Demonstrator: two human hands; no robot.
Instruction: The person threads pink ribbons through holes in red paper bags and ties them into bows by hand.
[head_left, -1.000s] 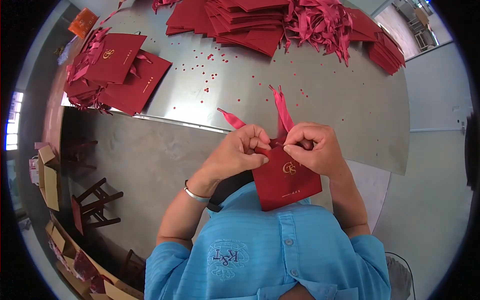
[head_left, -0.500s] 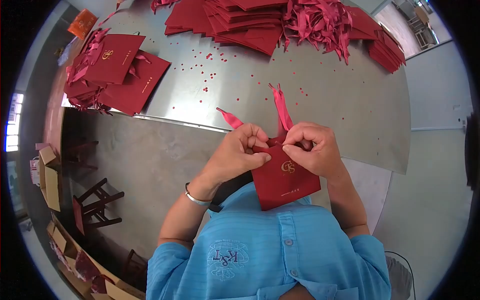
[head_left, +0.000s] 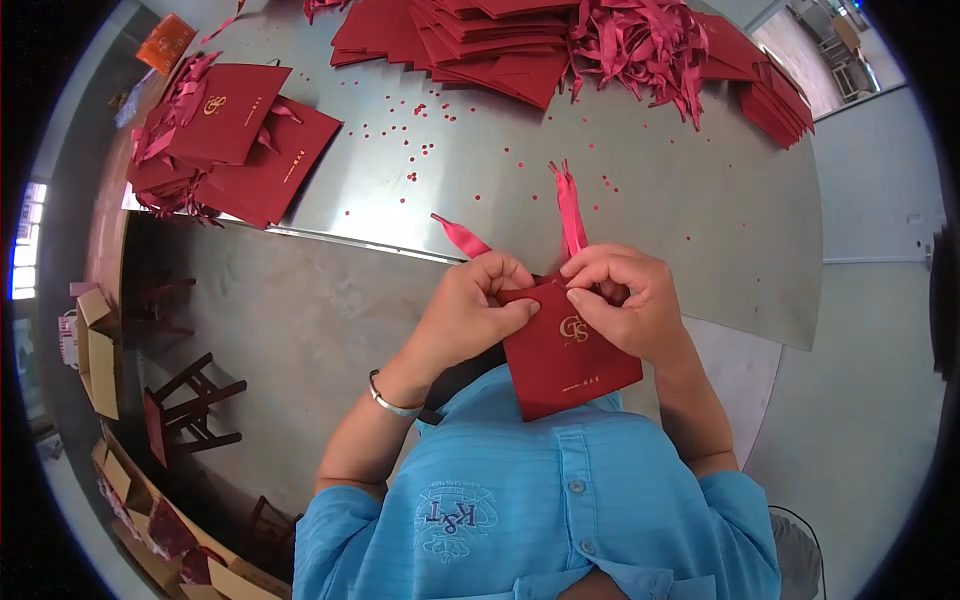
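Observation:
Between my hands hangs a small dark red paper bag [head_left: 575,355] with gold lettering, its top edge toward the table. My left hand [head_left: 475,305] pinches the bag's upper left edge, thumb on the front and fingers behind or inside. At the top edge, my right hand [head_left: 625,300] has thumb and fingertips closed close to a pink ribbon [head_left: 570,215] that sticks up from the bag. Another pink ribbon end [head_left: 460,236] juts out beyond the left hand. The fingers hide just how the ribbon passes through the bag.
A metal table [head_left: 480,150] lies ahead, sprinkled with small red paper dots. At its back are stacked red bags [head_left: 480,40] and a heap of pink ribbons [head_left: 640,50]. Ribboned bags [head_left: 225,115] lie at the left edge. Floor left holds a wooden stool [head_left: 195,410] and cardboard boxes [head_left: 98,355].
My right fingers have shifted slightly at the bag's top edge. The upright pink ribbon has swung a little to the right; the left hand keeps its grip.

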